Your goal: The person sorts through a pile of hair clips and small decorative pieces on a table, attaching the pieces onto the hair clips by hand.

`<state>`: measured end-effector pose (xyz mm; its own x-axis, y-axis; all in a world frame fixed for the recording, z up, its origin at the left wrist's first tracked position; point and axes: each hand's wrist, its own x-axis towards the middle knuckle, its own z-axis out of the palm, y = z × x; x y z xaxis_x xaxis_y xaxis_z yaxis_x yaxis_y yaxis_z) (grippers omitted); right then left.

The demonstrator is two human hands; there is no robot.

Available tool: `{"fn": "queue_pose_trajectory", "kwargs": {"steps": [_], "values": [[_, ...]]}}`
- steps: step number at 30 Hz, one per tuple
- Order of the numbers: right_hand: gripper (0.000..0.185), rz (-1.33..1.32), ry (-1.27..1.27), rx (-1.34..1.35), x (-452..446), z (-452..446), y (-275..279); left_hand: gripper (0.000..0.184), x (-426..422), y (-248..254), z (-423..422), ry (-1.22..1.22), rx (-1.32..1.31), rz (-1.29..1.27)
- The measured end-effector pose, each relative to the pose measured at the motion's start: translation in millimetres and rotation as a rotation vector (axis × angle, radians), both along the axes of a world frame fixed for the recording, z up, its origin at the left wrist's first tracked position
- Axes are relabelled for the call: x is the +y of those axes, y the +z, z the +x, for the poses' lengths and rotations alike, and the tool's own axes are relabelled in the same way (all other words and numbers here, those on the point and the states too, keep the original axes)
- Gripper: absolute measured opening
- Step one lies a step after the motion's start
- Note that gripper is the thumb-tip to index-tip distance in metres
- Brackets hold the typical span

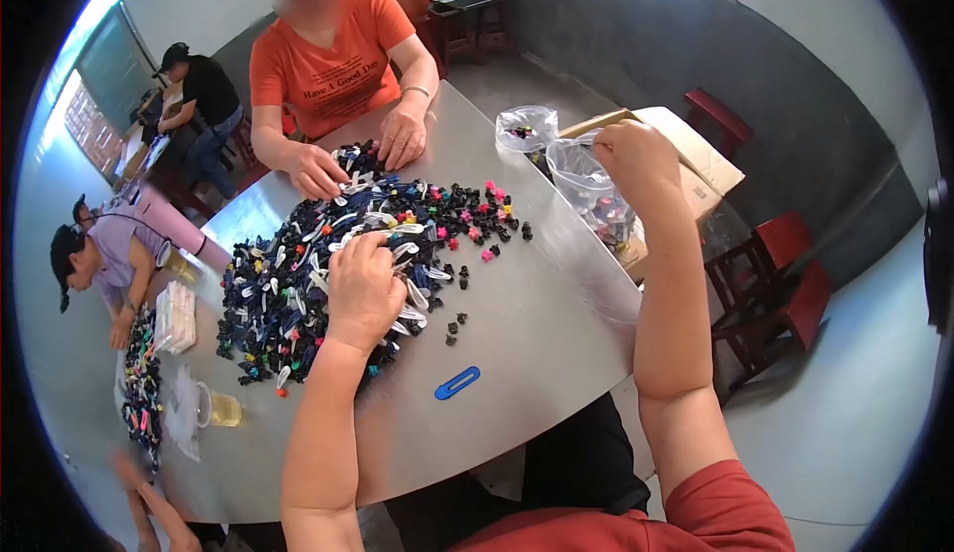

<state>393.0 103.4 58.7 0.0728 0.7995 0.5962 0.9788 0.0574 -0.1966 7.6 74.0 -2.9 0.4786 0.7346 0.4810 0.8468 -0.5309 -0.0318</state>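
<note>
A large heap of small hair clips [283, 299], mostly black, dark blue and white with some coloured ones, covers the middle of the metal table. My left hand [363, 292] rests on its near right side, fingers bent over the clips and thumb apart. Out to the right, my right hand [639, 162] is closed at the rim of a clear plastic bag [574, 166]. Its fingertips are turned away, so what they grip cannot be made out. Several small black claw clips [457, 325] lie loose beside the heap. Nearer me is a flat blue oval piece [457, 383] with a slot.
A cardboard box [686, 169] and another clear bag with clips [527, 130] stand beyond the table's right edge. Opposite, a person in orange [333, 75] handles the heap. A cup of yellowish liquid [225, 410] stands left. Red stools [783, 239] are at right.
</note>
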Motion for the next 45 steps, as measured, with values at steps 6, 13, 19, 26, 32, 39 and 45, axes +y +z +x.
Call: {"fn": "queue_pose_trajectory", "kwargs": {"steps": [6,13,19,26,32,39,45], "values": [[0.019,0.053,-0.085,0.024,4,-16,-4,0.008,0,15,-11,-0.036,-0.359,-0.126],[0.011,0.147,0.58,0.218,-8,-102,-29,0.009,-7,26,-16,-0.082,-0.869,-0.643],[0.02,-0.018,0.984,0.458,-22,-153,-51,0.014,-12,27,-1,-0.154,-0.962,-0.828],[0.012,-0.31,0.955,0.678,-28,-160,-52,0.017,-16,28,10,-0.217,-0.889,-0.815],[0.009,-0.342,0.877,0.808,-30,-157,-48,0.015,-16,28,13,-0.263,-0.91,-0.829],[0.008,0.099,0.685,0.738,-25,-112,-13,0.013,-6,17,0,-0.143,-0.386,-0.238],[0.005,0.392,0.366,0.599,-21,-49,16,0.041,-13,21,17,-0.077,-0.089,-0.018]]}}
